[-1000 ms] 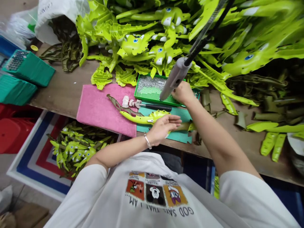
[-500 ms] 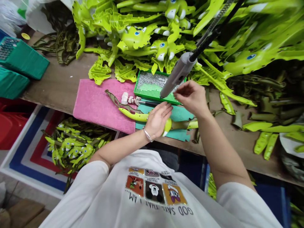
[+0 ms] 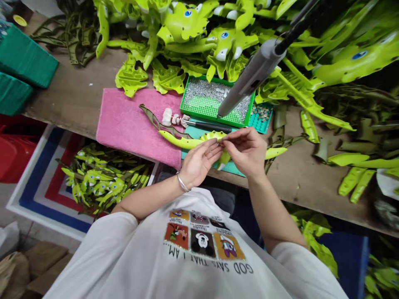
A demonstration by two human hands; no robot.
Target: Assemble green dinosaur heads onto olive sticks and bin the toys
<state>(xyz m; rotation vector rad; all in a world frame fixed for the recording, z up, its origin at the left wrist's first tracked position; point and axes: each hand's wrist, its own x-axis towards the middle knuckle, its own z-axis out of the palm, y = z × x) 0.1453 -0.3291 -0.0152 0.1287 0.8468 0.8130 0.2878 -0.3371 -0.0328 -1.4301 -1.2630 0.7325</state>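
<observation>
My left hand, a bracelet at its wrist, is turned palm up with its fingers stretched out. At its fingertips, my right hand pinches thumb and fingers together; whatever is in the pinch is too small to make out. Beneath both hands lies a lime-green plastic toy part, partly hidden, with a dark olive strip beside it. A grey power screwdriver hangs just beyond the hands, its tip over a green perforated basket of small silver screws.
A black-handled tool lies before the basket, near a knotted whitish piece. A teal tray holds small brass-coloured bits. Lime-green toy parts heap up behind. A pink cloth and green boxes are at left.
My right hand has come from beside the basket down to the left fingertips. My left hand has lifted off the toy part and turned palm up. The view has shifted slightly.
</observation>
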